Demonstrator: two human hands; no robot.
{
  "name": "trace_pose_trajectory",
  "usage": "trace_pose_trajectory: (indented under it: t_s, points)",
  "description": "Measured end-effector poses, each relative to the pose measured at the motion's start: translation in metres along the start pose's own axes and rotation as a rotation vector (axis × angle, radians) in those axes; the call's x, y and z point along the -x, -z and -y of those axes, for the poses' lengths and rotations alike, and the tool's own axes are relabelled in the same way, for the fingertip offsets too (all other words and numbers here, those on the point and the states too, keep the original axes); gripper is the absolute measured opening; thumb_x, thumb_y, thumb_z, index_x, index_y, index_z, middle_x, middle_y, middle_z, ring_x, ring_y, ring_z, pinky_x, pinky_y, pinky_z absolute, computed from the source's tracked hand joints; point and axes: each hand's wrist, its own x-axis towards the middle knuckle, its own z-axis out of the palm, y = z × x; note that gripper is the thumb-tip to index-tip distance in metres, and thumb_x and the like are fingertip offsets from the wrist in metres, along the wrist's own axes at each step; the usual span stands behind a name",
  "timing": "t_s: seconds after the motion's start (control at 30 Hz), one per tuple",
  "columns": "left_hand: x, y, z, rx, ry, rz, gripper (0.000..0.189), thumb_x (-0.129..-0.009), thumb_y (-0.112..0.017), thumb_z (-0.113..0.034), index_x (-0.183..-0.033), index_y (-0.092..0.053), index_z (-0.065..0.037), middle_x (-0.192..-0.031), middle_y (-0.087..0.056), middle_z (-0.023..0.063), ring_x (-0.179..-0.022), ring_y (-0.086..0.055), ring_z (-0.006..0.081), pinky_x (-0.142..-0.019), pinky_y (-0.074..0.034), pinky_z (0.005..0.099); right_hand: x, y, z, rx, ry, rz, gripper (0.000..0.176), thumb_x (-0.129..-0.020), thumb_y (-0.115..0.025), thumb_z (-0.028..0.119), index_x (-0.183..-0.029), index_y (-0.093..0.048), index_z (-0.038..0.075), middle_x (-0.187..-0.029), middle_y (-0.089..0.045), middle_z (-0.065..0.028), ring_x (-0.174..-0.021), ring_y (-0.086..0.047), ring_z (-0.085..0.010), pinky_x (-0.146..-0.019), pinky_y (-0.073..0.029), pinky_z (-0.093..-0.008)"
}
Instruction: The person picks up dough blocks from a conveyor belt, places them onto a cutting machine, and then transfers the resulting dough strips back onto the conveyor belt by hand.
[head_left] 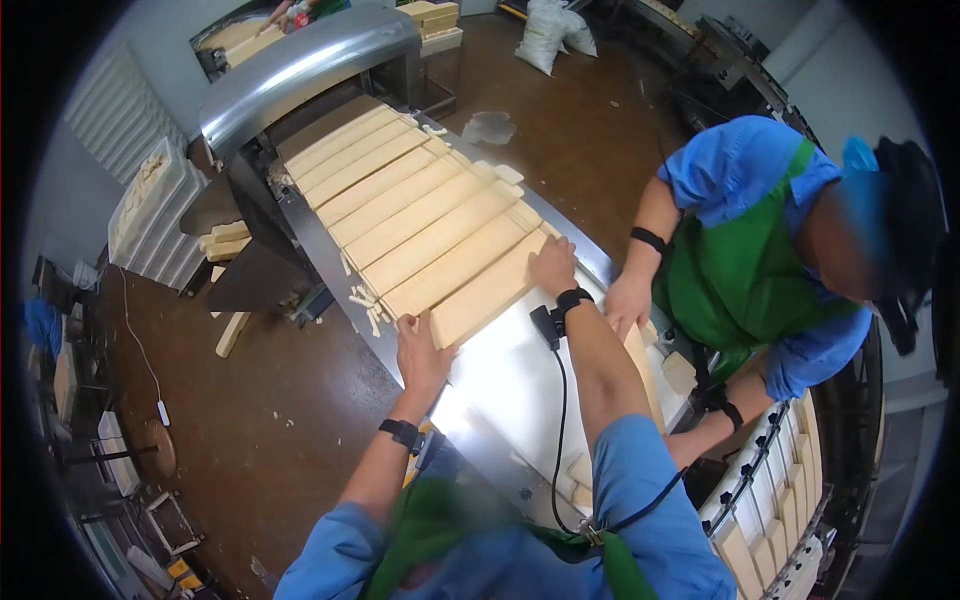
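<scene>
A row of long, pale, dough-like strips (410, 215) lies side by side across the metal table. My left hand (422, 355) is closed at the left end of the nearest strip (488, 298), thumb and fingers at its corner. At the opposite end, my right hand (555, 265) grips the same strip, fingertips over its far edge. That strip lies close against the one behind it, at the border of a white board (500, 380). Small offcuts (370, 308) are scattered along the left side of the row.
A co-worker in a green apron (710, 260) stands at the right, one hand (628, 305) close to my right arm. A conveyor (770, 480) carries pale pieces at the lower right. The metal-hooded machine (310, 65) stands at the table's far end. Stacked white trays (155, 225) are at left.
</scene>
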Motion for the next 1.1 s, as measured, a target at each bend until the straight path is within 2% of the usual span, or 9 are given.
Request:
trace_pose_trajectory:
  t_s: [0.17,0.4,0.53,0.67,0.87,0.93,1.03,1.07,1.1]
  points:
    - [0.005,-0.006,-0.007,0.009,0.029,-0.012,0.084,-0.073,-0.091,-0.013,-0.146,-0.051,0.002,-0.140,-0.045,0.0243,-0.127,-0.054,0.0440,-0.105,-0.051,0.0484,-0.025,-0.019,-0.015,-0.098,-0.034,0.110,0.058,-0.092,-0.072,0.036,-0.135,-0.060,-0.003,-0.136,-0.062,-0.0245,-0.130,-0.057,-0.0425,-0.109,-0.047,-0.0524]
    - [0.010,-0.027,-0.016,-0.018,-0.027,0.006,0.086,-0.066,-0.095,-0.012,-0.140,-0.054,-0.001,-0.139,-0.046,0.0235,-0.123,-0.057,0.0441,-0.103,-0.052,0.0492,0.029,0.001,-0.071,-0.286,0.112,-0.046,0.058,-0.090,-0.073,0.036,-0.131,-0.062,-0.003,-0.124,-0.069,-0.0269,-0.121,-0.062,-0.0439,-0.107,-0.048,-0.0524]
    - [0.030,-0.029,-0.036,0.039,-0.248,0.180,0.087,-0.064,-0.095,-0.011,-0.140,-0.054,-0.001,-0.144,-0.046,0.0253,-0.125,-0.057,0.0453,-0.106,-0.051,0.0486,0.128,0.036,-0.143,-0.249,-0.017,-0.308,0.050,-0.089,-0.077,0.033,-0.120,-0.067,-0.005,-0.114,-0.071,-0.0281,-0.111,-0.066,-0.0445,-0.100,-0.051,-0.0519]
    - [0.038,-0.044,-0.048,0.152,-0.418,0.300,0.090,-0.063,-0.095,-0.013,-0.143,-0.055,-0.001,-0.142,-0.051,0.0271,-0.128,-0.058,0.0447,-0.107,-0.052,0.0473,0.215,0.072,-0.194,-0.268,-0.372,-0.193,0.049,-0.090,-0.078,0.031,-0.117,-0.066,-0.007,-0.112,-0.071,-0.0303,-0.107,-0.066,-0.0467,-0.097,-0.052,-0.0514]
    - [0.042,-0.040,-0.064,0.008,-0.446,0.416,0.096,-0.062,-0.096,-0.018,-0.146,-0.052,-0.002,-0.138,-0.060,0.0184,-0.121,-0.064,0.0401,-0.102,-0.055,0.0461,0.252,0.049,-0.215,-0.171,-0.316,-0.327,0.056,-0.095,-0.074,0.034,-0.124,-0.061,-0.011,-0.115,-0.068,-0.0306,-0.110,-0.062,-0.0464,-0.099,-0.050,-0.0533]
    - [0.047,-0.045,-0.064,-0.019,-0.446,0.386,0.082,-0.071,-0.089,-0.020,-0.142,-0.052,-0.004,-0.133,-0.060,0.0192,-0.111,-0.066,0.0423,-0.093,-0.057,0.0503,0.252,0.050,-0.210,-0.204,-0.342,-0.351,0.058,-0.096,-0.072,0.038,-0.125,-0.061,-0.012,-0.115,-0.068,-0.0294,-0.110,-0.063,-0.0454,-0.100,-0.050,-0.0527]
    - [0.048,-0.061,-0.051,-0.041,-0.550,0.431,0.096,-0.066,-0.093,-0.022,-0.149,-0.047,-0.004,-0.137,-0.056,0.0227,-0.124,-0.058,0.0453,-0.099,-0.054,0.0530,0.258,0.053,-0.205,-0.247,-0.359,-0.288,0.045,-0.097,-0.069,0.040,-0.109,-0.067,-0.003,-0.106,-0.069,-0.0256,-0.103,-0.063,-0.0435,-0.094,-0.049,-0.0548]
    - [0.049,-0.069,-0.045,-0.093,-0.611,0.441,0.101,-0.065,-0.093,-0.022,-0.151,-0.045,-0.004,-0.138,-0.055,0.0240,-0.128,-0.054,0.0464,-0.100,-0.053,0.0541,0.262,0.044,-0.208,-0.272,-0.266,-0.432,0.043,-0.096,-0.070,0.040,-0.104,-0.068,-0.002,-0.103,-0.069,-0.0247,-0.102,-0.063,-0.0422,-0.092,-0.048,-0.0558]
    - [0.050,-0.078,-0.042,-0.119,-0.600,0.458,0.100,-0.064,-0.093,-0.022,-0.150,-0.044,-0.004,-0.137,-0.055,0.0243,-0.131,-0.051,0.0467,-0.102,-0.052,0.0547,0.269,0.052,-0.205,-0.271,-0.232,-0.439,0.043,-0.095,-0.071,0.037,-0.112,-0.068,-0.002,-0.109,-0.068,-0.0247,-0.103,-0.063,-0.0438,-0.095,-0.049,-0.0549]
